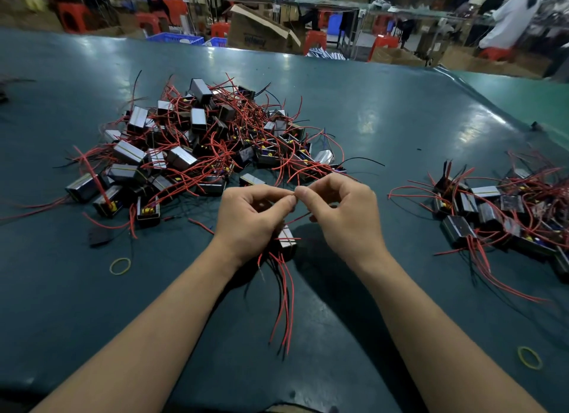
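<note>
My left hand point(251, 217) grips a small bundle of black box-shaped components point(287, 241) with red and black wires point(284, 302) hanging down toward me. Its thumb and forefinger pinch something thin at the top, too small to make out. My right hand point(341, 209) meets it fingertip to fingertip and pinches the same spot, with a red wire passing under its fingers. Both hands hover over the dark green table point(385, 111).
A big heap of the same wired components point(200, 148) lies behind my hands at centre left. A smaller heap point(505, 209) lies at the right. Two yellow rubber bands point(120, 265) point(529, 358) lie loose on the table. Cardboard boxes and red stools stand beyond the far edge.
</note>
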`<state>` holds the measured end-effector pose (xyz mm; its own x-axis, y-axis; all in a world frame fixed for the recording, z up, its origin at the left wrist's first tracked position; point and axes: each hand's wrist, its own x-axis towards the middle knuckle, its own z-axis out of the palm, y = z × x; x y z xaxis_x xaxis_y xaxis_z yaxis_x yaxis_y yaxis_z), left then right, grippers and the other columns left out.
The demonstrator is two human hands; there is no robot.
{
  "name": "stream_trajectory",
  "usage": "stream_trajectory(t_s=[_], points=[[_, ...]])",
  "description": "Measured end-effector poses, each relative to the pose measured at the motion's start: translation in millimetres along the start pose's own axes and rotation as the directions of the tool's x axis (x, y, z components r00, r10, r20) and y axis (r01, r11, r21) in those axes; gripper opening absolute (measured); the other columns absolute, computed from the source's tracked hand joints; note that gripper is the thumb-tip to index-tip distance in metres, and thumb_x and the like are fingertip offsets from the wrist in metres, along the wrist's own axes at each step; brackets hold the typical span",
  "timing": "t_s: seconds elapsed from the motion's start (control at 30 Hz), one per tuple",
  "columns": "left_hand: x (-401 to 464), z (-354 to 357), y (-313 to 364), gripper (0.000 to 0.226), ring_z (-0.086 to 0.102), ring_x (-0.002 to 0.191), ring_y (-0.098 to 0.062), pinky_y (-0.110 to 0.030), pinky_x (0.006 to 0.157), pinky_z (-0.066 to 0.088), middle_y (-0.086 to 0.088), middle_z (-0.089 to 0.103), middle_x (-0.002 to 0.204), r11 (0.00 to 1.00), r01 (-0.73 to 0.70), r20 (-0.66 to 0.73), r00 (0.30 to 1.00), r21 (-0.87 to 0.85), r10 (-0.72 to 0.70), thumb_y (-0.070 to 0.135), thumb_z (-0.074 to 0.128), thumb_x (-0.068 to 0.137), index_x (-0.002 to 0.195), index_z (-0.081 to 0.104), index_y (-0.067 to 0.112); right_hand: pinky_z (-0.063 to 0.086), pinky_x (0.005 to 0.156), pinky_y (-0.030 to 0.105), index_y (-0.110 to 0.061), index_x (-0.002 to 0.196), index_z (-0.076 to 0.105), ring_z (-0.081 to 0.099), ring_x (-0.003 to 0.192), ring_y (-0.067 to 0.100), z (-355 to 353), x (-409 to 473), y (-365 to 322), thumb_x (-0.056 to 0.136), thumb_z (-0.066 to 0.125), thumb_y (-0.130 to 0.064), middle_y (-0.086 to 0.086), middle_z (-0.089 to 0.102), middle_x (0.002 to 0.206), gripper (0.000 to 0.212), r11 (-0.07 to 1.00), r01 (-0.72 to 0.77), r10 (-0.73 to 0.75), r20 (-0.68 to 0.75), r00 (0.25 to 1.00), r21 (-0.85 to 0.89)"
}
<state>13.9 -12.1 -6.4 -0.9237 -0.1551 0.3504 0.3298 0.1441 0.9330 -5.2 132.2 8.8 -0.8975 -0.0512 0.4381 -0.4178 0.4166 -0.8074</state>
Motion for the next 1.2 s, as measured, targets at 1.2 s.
stream_trajectory(t_s=[1.2], points=[[4.2, -2.6, 4.0, 0.010, 0.048, 0.042, -0.011, -0.019, 0.044, 0.040, -0.005, 0.069, 0.063, 0.969, 0.211, 0.058, 0.977, -0.126, -0.205, 0.004, 0.072, 0.082, 0.075, 0.075, 0.010, 0.055, 0.055, 0.043, -0.015, 0.107, 0.076, 0.064, 0.088, 0.031, -20.7, 7.4, 7.0, 0.078, 0.079, -0.010, 0.006, 0.069, 0.096, 0.030, 0.705, 0.515, -0.473, 0.218, 0.853, -0.487]])
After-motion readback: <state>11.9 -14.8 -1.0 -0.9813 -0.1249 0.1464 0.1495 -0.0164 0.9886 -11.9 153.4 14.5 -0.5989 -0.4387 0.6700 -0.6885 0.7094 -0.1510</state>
